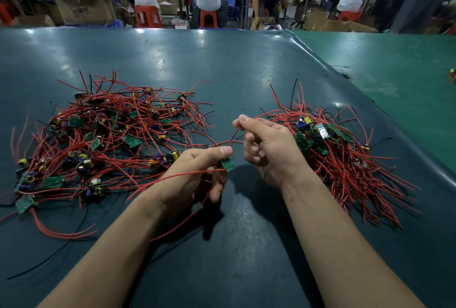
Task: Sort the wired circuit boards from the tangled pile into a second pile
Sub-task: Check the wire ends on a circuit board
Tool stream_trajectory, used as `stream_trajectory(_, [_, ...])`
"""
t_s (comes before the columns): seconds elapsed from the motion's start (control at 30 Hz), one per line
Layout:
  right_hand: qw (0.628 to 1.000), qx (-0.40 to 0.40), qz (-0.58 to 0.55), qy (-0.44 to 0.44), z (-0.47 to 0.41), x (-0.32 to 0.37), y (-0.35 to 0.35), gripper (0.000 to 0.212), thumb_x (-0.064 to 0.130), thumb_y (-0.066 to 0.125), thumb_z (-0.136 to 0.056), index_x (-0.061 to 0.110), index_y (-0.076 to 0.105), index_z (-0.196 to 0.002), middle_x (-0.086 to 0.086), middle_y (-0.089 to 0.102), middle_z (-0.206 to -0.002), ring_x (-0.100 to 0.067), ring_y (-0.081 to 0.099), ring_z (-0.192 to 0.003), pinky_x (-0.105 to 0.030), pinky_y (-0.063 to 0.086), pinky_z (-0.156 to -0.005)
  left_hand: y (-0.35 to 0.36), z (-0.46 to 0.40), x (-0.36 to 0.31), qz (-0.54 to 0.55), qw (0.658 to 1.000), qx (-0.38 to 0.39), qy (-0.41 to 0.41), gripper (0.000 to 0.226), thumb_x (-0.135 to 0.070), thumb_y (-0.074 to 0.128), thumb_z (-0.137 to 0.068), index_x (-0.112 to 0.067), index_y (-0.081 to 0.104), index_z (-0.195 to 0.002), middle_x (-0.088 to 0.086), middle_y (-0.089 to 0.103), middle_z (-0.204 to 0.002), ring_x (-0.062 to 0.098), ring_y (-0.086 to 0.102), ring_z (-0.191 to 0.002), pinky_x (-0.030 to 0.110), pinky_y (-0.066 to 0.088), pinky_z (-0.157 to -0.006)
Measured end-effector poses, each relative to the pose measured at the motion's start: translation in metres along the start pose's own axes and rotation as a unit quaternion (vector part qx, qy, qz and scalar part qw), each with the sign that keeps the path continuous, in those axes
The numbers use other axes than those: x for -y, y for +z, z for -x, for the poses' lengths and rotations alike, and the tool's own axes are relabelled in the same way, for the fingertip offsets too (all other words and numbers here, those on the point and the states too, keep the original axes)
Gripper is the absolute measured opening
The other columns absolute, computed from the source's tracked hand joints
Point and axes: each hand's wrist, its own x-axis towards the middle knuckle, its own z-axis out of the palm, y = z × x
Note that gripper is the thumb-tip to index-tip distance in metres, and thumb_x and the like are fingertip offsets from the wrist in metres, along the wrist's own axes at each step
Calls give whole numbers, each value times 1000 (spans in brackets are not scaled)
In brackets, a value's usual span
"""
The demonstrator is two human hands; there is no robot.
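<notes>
Mid-sort: the left hand (197, 172) pinches a small green board (227, 164) between the tangled pile (103, 139) and the second pile (340, 149). The right hand (266, 144) has its fingers clamped on the board's red wire (234, 136). Next, I judge, the wire must be drawn free of the tangle before the board goes right.

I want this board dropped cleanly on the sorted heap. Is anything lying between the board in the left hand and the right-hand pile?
No object lies on the mat between them. The right hand sits in that gap, pinching a red wire. The board in the left hand trails wires toward the tangled pile; the second pile lies beyond.
</notes>
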Motion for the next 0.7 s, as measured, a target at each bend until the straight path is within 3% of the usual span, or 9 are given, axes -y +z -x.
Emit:
stream_trajectory(0.3, [997,-44,-62,-22,-4,0,-7,19,14,63,-93,7,69,-77,6,48,-50,-3,32,-36,-16,22,-34,2,4,-6,16,996,90,-7,46,-47,59,-71,-11,57,-42,9,46,-34,27,33,-51,32,26,-48])
stream_trajectory(0.6, [977,-123,-172,-9,-10,8,-18,22,20,54,-99,10,63,-82,8,42,-47,-2,30,-35,-14,20,-33,4,12,-8,37,990,137,12,41,-44,58,-75,-14,57,-47,10,45,-36,29,33,-51,32,27,-46])
stream_trajectory(0.7, [982,-138,-128,-28,-11,8,-19,23,20,54,-99,10,63,-81,7,42,-49,-4,30,-36,-16,20,-34,3,9,-7,34,993,117,-3,42,-47,60,-71,-11,62,-50,8,52,-42,29,42,-48,25,36,-46])
